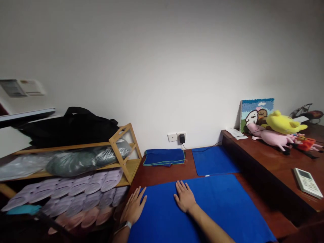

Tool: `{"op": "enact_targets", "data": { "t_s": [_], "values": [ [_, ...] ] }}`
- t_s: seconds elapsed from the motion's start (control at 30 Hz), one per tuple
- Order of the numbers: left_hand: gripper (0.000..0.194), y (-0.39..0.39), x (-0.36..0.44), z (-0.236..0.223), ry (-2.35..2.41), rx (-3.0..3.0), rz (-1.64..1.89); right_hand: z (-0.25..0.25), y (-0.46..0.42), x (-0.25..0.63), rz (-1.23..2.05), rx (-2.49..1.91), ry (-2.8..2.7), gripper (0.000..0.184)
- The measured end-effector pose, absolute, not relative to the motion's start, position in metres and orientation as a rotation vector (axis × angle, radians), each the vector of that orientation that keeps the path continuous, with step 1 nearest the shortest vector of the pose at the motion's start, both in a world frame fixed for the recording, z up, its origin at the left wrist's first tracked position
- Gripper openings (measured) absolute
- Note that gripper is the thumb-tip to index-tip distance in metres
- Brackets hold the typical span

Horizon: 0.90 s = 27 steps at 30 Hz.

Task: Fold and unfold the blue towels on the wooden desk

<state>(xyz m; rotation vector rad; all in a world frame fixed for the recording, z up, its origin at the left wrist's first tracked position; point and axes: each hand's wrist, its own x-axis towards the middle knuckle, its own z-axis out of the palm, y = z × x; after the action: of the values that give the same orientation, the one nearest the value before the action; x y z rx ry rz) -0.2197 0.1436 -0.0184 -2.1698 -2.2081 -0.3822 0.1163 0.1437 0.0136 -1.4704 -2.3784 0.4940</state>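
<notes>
A large rectangular blue cloth is spread flat on the near part of the reddish-brown wooden desk. The left hand, with a pale-banded watch worn at its wrist, is laid at the cloth's left edge, fingers extended; the right hand is rested palm down near the cloth's far edge, fingers slightly spread. Nothing is grasped by either. Beyond, a folded blue cloth with yellow-green edging is placed far left, a smaller flat blue cloth far right. Black plug adapter fitted at the wall. To the right, a yellow plush toy and a pink plush pig are heaped together, a white keypad device placed nearer. To the left, lilac slippers are lined up at a light wooden rack.
</notes>
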Motion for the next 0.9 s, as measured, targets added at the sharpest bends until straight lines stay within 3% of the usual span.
{"op": "enact_targets", "data": {
  "t_s": [0.13, 0.5, 0.7, 0.9],
  "values": [
    [0.063, 0.145, -0.221, -0.02, -2.211, -2.158, -0.362, 0.01, 0.148, 0.166, 0.47, -1.598, -2.362, 0.069],
    [0.067, 0.158, -0.232, -0.036, -2.201, -2.17, -0.354, -0.012, 0.164, 0.42, 0.224, -2.279, -2.013, 0.073],
    [0.067, 0.158, -0.233, -0.037, -2.203, -2.161, -0.318, -0.024, 0.171, 0.439, 0.192, -2.299, -2.021, 0.072],
    [0.065, 0.143, -0.222, -0.001, -2.022, -2.264, -0.266, 0.002, 0.165, 0.393, 0.042, -2.194, -2.038, 0.069]
  ]
}}
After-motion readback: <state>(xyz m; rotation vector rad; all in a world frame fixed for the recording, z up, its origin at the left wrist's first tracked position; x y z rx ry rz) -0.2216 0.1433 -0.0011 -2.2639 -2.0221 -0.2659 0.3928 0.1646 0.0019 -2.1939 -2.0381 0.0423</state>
